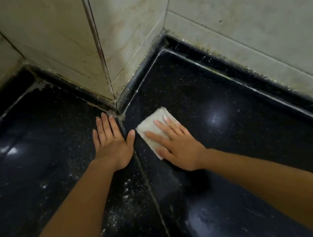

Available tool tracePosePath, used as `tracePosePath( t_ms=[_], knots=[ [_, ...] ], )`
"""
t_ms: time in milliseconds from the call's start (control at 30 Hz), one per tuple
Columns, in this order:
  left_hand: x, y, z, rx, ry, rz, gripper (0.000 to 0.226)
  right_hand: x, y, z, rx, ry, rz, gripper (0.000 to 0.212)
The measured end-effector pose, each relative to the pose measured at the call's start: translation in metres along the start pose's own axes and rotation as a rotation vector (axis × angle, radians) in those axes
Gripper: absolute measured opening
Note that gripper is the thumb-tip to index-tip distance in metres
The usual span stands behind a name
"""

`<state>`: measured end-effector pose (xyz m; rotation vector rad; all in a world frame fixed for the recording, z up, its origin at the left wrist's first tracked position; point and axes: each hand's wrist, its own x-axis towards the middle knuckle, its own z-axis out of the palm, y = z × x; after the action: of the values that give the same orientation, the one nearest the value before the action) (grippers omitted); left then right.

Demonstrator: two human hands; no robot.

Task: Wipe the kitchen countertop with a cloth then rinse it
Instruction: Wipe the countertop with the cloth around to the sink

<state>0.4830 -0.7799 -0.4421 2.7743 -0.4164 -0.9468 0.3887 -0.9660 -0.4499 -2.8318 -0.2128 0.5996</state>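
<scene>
Right hand [180, 146], fingers straight and spread, presses a folded, off-white rectangular cloth [153, 129] flat on the speckled black stone countertop [238, 140], spreading pressure for wiping. Left hand [113, 146], fingers straight and close together, rests on the counter as a brace; its fingertips [104, 115] nearly reach the stained pale tiled wall corner [109, 81].

One camera, worn on my head, looked steeply down, close above the table [248, 158] at the wall corner [109, 71].
</scene>
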Motion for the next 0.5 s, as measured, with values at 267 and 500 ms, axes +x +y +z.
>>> tracePosePath(
  t_ms=[267, 500],
  knots=[
    [0.002, -0.005, 0.005, -0.044, 0.039, 0.027, 0.080, -0.068, -0.007, 0.019, -0.055, -0.199, -0.264, 0.055],
    [0.006, -0.005, 0.008, -0.085, 0.056, 0.002, 0.081, 0.037, -0.028, -0.004, 0.004, -0.023, 0.014, 0.054]
  ],
)
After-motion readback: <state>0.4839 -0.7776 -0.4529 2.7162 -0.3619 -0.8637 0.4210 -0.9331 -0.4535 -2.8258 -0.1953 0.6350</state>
